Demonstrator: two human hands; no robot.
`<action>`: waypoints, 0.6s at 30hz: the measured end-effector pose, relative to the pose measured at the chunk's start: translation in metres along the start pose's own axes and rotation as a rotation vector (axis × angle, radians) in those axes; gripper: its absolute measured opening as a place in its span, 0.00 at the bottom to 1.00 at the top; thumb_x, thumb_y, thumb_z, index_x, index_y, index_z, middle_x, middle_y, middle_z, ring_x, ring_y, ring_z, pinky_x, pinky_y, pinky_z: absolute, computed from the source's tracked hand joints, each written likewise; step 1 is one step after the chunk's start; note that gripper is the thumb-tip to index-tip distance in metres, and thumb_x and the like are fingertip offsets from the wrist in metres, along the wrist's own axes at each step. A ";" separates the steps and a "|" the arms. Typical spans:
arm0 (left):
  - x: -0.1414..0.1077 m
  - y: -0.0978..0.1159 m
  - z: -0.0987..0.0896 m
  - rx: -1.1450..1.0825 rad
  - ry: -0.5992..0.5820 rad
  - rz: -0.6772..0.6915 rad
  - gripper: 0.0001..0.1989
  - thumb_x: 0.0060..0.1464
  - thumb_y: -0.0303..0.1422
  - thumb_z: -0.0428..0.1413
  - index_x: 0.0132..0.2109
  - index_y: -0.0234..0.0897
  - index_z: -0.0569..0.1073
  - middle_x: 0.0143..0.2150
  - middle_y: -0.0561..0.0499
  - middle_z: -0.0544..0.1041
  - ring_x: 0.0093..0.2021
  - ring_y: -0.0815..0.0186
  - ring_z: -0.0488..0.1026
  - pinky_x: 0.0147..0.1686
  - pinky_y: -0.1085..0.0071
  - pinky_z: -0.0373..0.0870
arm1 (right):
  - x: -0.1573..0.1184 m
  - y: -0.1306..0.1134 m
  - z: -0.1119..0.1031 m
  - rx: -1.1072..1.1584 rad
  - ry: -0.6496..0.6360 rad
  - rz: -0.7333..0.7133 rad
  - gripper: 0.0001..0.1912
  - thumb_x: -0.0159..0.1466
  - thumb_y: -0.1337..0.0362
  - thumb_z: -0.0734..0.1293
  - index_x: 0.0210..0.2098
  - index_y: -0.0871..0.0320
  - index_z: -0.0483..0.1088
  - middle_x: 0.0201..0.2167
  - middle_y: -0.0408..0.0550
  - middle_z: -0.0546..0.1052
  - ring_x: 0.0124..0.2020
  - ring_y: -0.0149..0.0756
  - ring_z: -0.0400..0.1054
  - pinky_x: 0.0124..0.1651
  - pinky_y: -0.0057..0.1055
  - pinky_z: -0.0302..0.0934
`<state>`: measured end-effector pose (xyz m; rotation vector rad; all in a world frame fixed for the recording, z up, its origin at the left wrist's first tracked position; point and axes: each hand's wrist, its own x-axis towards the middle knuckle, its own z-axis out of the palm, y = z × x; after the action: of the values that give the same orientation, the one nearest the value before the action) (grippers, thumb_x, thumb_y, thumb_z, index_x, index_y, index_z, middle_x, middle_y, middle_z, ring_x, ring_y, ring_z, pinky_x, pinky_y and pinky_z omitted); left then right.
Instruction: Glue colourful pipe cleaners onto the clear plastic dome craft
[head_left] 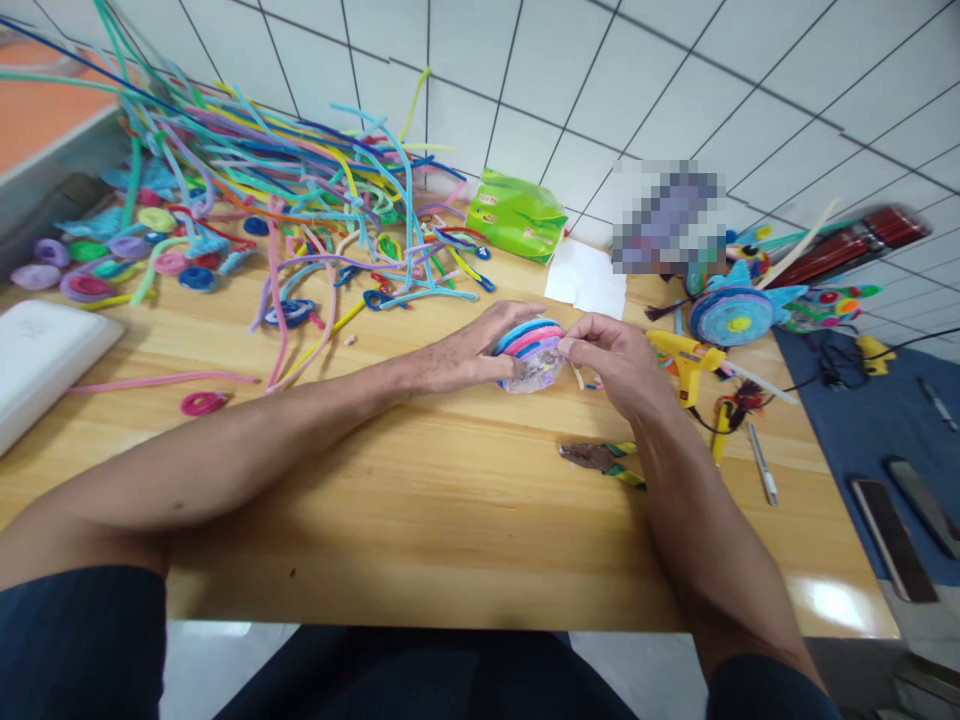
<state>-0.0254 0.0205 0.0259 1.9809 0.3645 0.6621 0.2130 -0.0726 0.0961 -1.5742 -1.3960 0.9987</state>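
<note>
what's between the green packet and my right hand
A white sheet of paper lies between the green packet and your right hand, as the head view shows.

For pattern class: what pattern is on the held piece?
The held piece has blue and pink stripes, best seen in the head view.

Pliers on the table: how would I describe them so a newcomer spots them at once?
Start at the wooden table and find the person's right forearm. Just left of it, nearer the table's front edge than the right hand, lie the pliers. Their dark brownish head and green-and-yellow handles set them apart from the mostly yellow glue gun on the arm's other side.
</note>
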 end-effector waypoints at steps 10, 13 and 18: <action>-0.002 0.003 0.002 -0.081 0.009 -0.010 0.37 0.67 0.52 0.65 0.76 0.46 0.68 0.76 0.39 0.75 0.76 0.44 0.74 0.79 0.42 0.71 | 0.002 0.004 -0.003 0.011 -0.019 -0.023 0.17 0.55 0.51 0.81 0.28 0.53 0.75 0.24 0.40 0.73 0.27 0.32 0.61 0.32 0.32 0.55; -0.002 0.007 0.003 -0.088 0.014 -0.020 0.36 0.67 0.51 0.65 0.75 0.45 0.68 0.75 0.38 0.75 0.75 0.44 0.75 0.78 0.42 0.72 | 0.002 0.004 -0.003 0.008 -0.019 -0.018 0.15 0.55 0.52 0.81 0.28 0.53 0.75 0.24 0.41 0.73 0.28 0.32 0.61 0.33 0.33 0.56; -0.004 0.007 0.008 -0.100 0.059 -0.023 0.36 0.66 0.51 0.67 0.74 0.47 0.69 0.75 0.39 0.75 0.75 0.44 0.75 0.77 0.43 0.73 | 0.002 0.004 -0.002 0.032 0.008 -0.024 0.14 0.53 0.54 0.80 0.28 0.54 0.76 0.25 0.41 0.75 0.29 0.32 0.63 0.35 0.33 0.57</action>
<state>-0.0242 0.0095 0.0279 1.8626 0.3823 0.7115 0.2166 -0.0710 0.0936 -1.5336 -1.3838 0.9950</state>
